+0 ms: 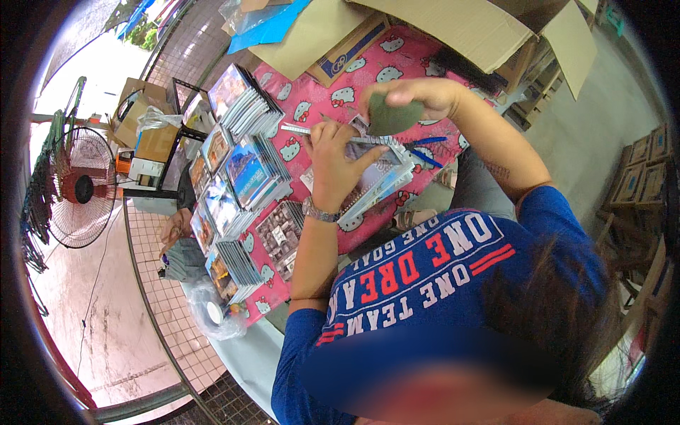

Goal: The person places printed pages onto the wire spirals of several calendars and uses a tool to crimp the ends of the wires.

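My right hand (423,98) is closed around a dark green cloth (395,115), held over the top end of a spiral notebook (372,168) with a greyish picture cover. My left hand (338,157) lies spread on the same notebook, thumb stretched across its cover and fingers toward its far edge. Under it are more spiral notebooks, fanned out toward me. Two blue pens (428,150) lie just right of the stack. A notebook with a grey photo-collage cover (281,237) lies left of my left forearm.
Stacks of picture-covered notebooks (249,170) fill the left of the pink patterned tablecloth (343,95). An open cardboard box (453,28) stands at the far side. Clear plastic wrap (216,312) lies at the near left corner. Another person's hand (176,228) shows beyond the left edge, near a fan (83,188).
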Available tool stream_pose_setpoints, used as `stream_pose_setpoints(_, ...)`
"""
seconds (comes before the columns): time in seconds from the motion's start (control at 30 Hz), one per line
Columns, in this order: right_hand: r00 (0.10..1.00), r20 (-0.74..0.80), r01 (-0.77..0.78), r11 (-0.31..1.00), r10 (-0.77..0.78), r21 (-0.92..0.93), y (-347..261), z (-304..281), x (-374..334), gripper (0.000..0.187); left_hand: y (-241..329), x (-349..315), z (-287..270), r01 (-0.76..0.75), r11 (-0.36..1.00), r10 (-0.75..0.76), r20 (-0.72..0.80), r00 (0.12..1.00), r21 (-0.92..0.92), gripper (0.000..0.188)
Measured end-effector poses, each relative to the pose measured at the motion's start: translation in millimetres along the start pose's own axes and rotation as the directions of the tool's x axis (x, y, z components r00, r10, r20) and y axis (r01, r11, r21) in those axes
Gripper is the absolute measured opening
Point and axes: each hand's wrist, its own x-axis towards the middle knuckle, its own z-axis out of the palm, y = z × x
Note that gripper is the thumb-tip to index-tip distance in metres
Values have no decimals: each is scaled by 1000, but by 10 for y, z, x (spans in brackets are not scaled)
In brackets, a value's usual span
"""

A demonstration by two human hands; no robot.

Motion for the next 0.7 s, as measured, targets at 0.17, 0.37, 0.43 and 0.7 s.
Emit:
stream_pose_setpoints(0.17, 992, -39, -126, 919, 120, -373, -89, -12, 58, 52, -23, -21, -18, 17, 1000, -18, 64, 998, 7, 51)
stream_pose_setpoints(0.37, 991, -28, -133, 929, 132, -346, -10, -134, 151, 46, -114, -1, -49, -31, 999, 35, 111, 993, -40, 42)
stream_pose_setpoints(0.43, 985, -61, 174, 935, -163, 310, 80, -2, 47, 46, -156, -4, -43, -32, 997, 38, 101, 994, -64, 42)
stream_pose_setpoints(0.7, 999, 36, 27, 981, -21, -193, -47, -40, 131, 56, -129, 20, -51, 18, 998, -13, 91, 996, -54, 48)
